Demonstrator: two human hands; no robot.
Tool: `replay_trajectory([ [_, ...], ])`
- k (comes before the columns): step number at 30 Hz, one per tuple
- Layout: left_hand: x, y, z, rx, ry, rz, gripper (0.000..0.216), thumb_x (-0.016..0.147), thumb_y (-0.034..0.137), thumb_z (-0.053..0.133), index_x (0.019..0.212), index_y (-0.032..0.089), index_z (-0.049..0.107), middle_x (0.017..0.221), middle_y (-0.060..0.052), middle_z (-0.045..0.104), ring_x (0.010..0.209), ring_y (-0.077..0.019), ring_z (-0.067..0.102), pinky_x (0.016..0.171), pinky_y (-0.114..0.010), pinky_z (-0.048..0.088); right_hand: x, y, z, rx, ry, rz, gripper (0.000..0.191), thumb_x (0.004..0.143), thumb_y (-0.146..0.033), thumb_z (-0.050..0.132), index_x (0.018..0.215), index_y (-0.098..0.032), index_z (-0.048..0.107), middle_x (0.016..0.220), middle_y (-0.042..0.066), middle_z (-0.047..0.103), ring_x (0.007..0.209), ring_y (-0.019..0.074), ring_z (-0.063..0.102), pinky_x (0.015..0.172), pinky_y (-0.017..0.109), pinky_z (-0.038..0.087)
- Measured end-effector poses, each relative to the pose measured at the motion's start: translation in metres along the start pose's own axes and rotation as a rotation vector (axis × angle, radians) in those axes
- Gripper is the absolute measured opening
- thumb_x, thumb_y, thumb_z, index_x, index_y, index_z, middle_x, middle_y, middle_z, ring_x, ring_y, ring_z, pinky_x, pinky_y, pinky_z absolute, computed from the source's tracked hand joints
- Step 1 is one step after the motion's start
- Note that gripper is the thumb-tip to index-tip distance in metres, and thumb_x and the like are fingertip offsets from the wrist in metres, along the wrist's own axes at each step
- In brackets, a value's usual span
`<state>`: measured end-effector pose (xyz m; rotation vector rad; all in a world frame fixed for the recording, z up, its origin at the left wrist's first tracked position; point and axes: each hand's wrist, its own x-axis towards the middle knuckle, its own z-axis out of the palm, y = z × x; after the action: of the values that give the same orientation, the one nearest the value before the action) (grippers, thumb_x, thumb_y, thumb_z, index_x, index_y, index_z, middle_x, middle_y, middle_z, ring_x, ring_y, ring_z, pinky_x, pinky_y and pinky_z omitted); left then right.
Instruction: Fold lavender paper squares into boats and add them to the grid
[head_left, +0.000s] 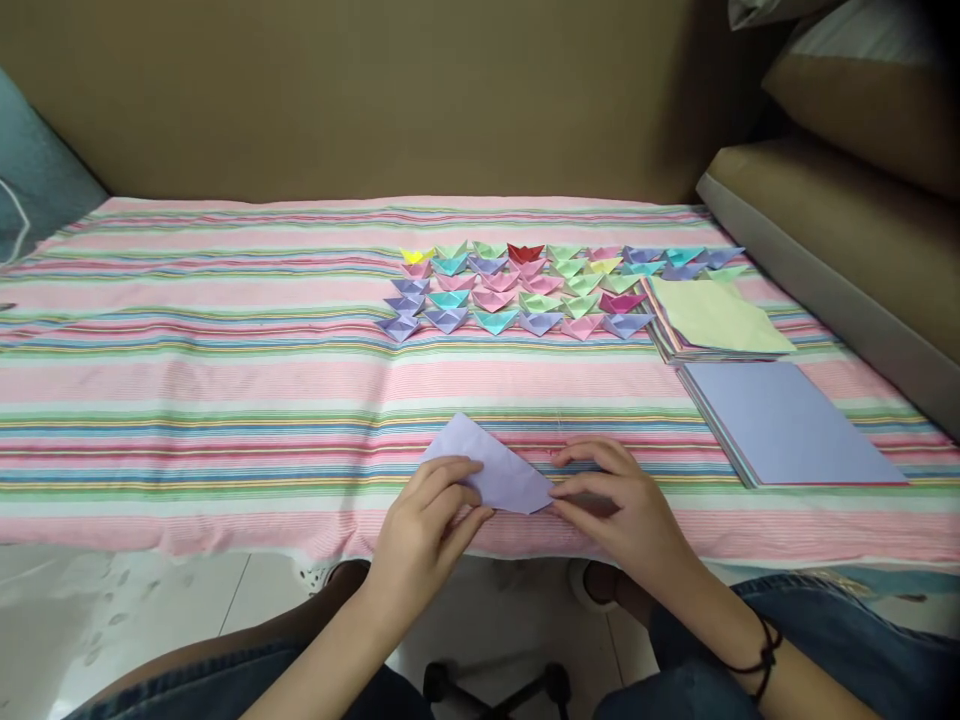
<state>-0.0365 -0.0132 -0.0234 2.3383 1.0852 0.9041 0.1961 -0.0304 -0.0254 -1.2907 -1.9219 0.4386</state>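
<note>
A folded sheet of lavender paper [499,470] lies near the front edge of the striped cloth, its peak pointing away from me. My left hand [435,515] grips its left part, with the thumb at the lower edge and the fingers over the top. At the right corner, my right hand [611,490] pinches the paper between thumb and index finger, the other fingers raised and curled. Part of the paper's left side is hidden under my left fingers.
Several rows of small folded paper boats [493,300] stand farther back. To the right are a stack of pale yellow-topped paper [724,315] and a stack of lavender-topped paper [795,425]. Brown cushions [847,240] border the right side of the striped cloth [187,400].
</note>
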Motion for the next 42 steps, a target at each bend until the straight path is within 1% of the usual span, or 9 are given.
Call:
replay_trajectory([
  [6,-0.002,-0.002,0.002,0.111,-0.057,0.102,0.018,0.085,0.019,0.054,0.101,0.02,0.061,0.115,-0.009,0.061,0.111,-0.024,0.052,0.088,-0.039,0.048,0.004,-0.002,-0.001,0.006,0.014,0.063,0.009,0.073,-0.022,0.069,0.069,-0.023,0.062,0.09,0.006,0.065,0.097,0.0266,0.056,0.081,0.045,0.048],
  [9,-0.002,-0.001,0.004,0.146,-0.079,0.157,0.025,0.086,0.015,0.051,0.109,0.021,0.061,0.119,-0.009,0.061,0.114,-0.025,0.05,0.089,-0.042,0.048,0.004,-0.003,-0.002,0.011,-0.002,0.091,0.01,0.073,-0.022,0.07,0.076,-0.022,0.061,0.09,0.006,0.065,0.095,0.0261,0.057,0.082,0.044,0.048],
  [16,0.0,0.002,0.004,0.171,-0.107,0.201,0.028,0.087,0.015,0.049,0.112,0.018,0.061,0.119,-0.01,0.062,0.115,-0.0264,0.05,0.089,-0.045,0.049,0.004,-0.004,-0.004,-0.028,-0.115,-0.104,0.029,0.076,-0.013,0.064,0.1,-0.029,0.067,0.112,0.005,0.063,0.11,0.0261,0.05,0.091,0.048,0.045],
  [22,0.0,0.002,0.006,0.081,-0.075,0.118,0.021,0.084,0.017,0.056,0.103,0.019,0.064,0.113,-0.008,0.065,0.112,-0.0248,0.051,0.089,-0.043,0.049,0.004,-0.001,-0.005,-0.037,-0.162,-0.091,0.022,0.072,-0.022,0.072,0.093,-0.027,0.07,0.108,0.005,0.067,0.11,0.0279,0.049,0.09,0.05,0.045],
  [27,0.005,0.005,0.011,-0.041,0.003,-0.03,0.006,0.083,0.017,0.057,0.082,0.019,0.063,0.102,-0.006,0.068,0.103,-0.0208,0.056,0.085,-0.038,0.049,0.007,-0.005,0.004,0.037,-0.02,-0.019,0.01,0.079,-0.019,0.064,0.075,-0.025,0.071,0.095,0.004,0.07,0.102,0.0256,0.053,0.085,0.045,0.047],
  [31,0.007,0.007,0.013,-0.058,0.07,-0.128,0.009,0.082,0.018,0.058,0.073,0.019,0.059,0.103,-0.007,0.066,0.099,-0.0206,0.057,0.084,-0.038,0.048,0.01,-0.009,0.012,0.052,0.084,0.118,0.014,0.075,-0.02,0.068,0.062,-0.024,0.067,0.086,0.004,0.07,0.096,0.0264,0.055,0.082,0.046,0.046],
  [37,0.011,0.005,0.013,-0.007,0.135,-0.214,0.017,0.08,0.019,0.06,0.064,0.018,0.053,0.109,-0.008,0.061,0.102,-0.0233,0.056,0.084,-0.041,0.046,0.014,-0.01,0.016,-0.008,0.123,0.211,0.019,0.071,-0.021,0.07,0.055,-0.022,0.06,0.079,0.004,0.067,0.09,0.0259,0.055,0.08,0.044,0.044],
  [40,0.012,0.003,0.012,0.012,0.096,-0.188,0.004,0.081,0.017,0.058,0.078,0.019,0.058,0.111,-0.008,0.059,0.103,-0.0232,0.054,0.085,-0.042,0.046,0.016,-0.01,0.016,-0.032,0.12,0.228,0.019,0.071,-0.021,0.07,0.057,-0.021,0.057,0.077,0.004,0.065,0.088,0.0254,0.055,0.079,0.042,0.043],
  [42,0.012,0.003,0.011,0.051,0.04,-0.139,0.018,0.084,0.015,0.054,0.1,0.021,0.06,0.121,-0.009,0.054,0.108,-0.0237,0.05,0.088,-0.043,0.045,0.016,-0.01,0.016,-0.042,0.116,0.236,0.015,0.07,-0.021,0.07,0.063,-0.022,0.056,0.076,0.003,0.064,0.085,0.025,0.054,0.077,0.041,0.043],
])
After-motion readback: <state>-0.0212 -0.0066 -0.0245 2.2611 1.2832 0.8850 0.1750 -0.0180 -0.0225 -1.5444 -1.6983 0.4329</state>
